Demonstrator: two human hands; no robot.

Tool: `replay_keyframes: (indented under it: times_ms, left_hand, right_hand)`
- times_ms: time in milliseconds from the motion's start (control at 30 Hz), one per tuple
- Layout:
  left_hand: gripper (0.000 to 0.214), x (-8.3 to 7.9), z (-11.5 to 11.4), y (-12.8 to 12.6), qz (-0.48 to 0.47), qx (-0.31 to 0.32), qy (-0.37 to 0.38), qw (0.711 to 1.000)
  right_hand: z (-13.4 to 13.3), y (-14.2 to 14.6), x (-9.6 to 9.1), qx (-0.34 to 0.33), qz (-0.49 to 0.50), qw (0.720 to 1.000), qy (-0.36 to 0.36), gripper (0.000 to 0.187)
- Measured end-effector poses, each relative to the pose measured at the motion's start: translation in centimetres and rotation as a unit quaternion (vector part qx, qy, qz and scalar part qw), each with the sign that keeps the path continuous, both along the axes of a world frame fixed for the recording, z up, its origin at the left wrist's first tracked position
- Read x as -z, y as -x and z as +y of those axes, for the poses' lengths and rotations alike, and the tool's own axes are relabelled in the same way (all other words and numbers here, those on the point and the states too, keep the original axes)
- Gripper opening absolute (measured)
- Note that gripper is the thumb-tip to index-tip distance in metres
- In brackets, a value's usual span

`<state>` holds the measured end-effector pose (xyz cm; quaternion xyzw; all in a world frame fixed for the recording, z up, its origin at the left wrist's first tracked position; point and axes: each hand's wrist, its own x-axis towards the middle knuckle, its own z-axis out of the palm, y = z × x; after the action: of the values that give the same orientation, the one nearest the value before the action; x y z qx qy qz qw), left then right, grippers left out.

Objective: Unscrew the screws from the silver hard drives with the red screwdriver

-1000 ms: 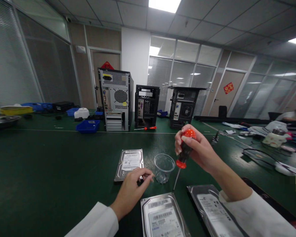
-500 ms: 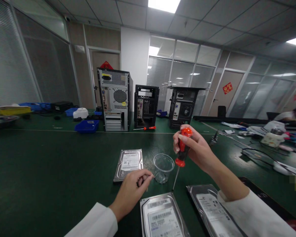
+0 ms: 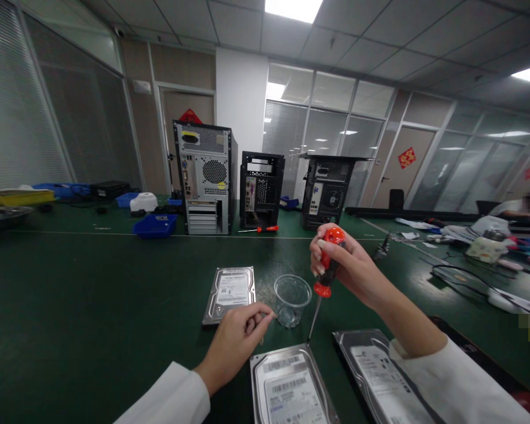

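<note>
My right hand [image 3: 347, 259] is closed round the red and black handle of a screwdriver [image 3: 328, 265]. Its tip meets the far right corner of the nearest hard drive [image 3: 291, 386], which lies label up. My left hand [image 3: 241, 333] is closed, thumb and forefinger pinched together just left of a clear plastic cup [image 3: 292, 300]; whatever is in the pinch is too small to make out. Partly behind the left hand lies a second hard drive [image 3: 229, 291]. A third hard drive [image 3: 380, 371] sits under my right forearm, partly hidden by the sleeve.
Three computer cases stand at the back: a tall one [image 3: 205, 176], a narrow black one [image 3: 261, 191] and one on the right [image 3: 331, 191]. Another screwdriver [image 3: 260, 229] lies before them, near a blue tray [image 3: 155, 226]. Cables and papers clutter the right side, where a person sits.
Hardly anything differs. My right hand keeps the screwdriver upright on the drive's corner, and the fingers of my left hand have shifted slightly.
</note>
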<state>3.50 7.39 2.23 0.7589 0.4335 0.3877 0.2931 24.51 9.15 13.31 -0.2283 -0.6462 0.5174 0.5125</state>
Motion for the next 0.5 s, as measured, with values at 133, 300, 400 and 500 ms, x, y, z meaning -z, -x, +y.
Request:
replay_keyframes:
  times_ms: [133, 300, 400, 500]
  left_hand:
    - [0.026, -0.06, -0.15, 0.00, -0.003, 0.008, 0.002, 1.000]
    - [0.026, 0.03, -0.30, -0.05, 0.000, 0.003, 0.002, 1.000]
    - [0.026, 0.08, -0.19, -0.08, 0.002, 0.003, 0.004, 1.000]
    - [0.025, 0.04, -0.13, -0.05, 0.000, 0.004, 0.003, 1.000]
  right_hand:
    - [0.07, -0.06, 0.02, 0.006, 0.000, 1.000, -0.001, 0.018]
    - [0.12, -0.06, 0.03, 0.007, 0.002, 1.000, -0.004, 0.016]
    - [0.10, -0.06, 0.03, 0.004, 0.004, 1.000, -0.003, 0.016]
    - [-0.01, 0.06, -0.02, -0.009, 0.011, 1.000, 0.001, 0.017]
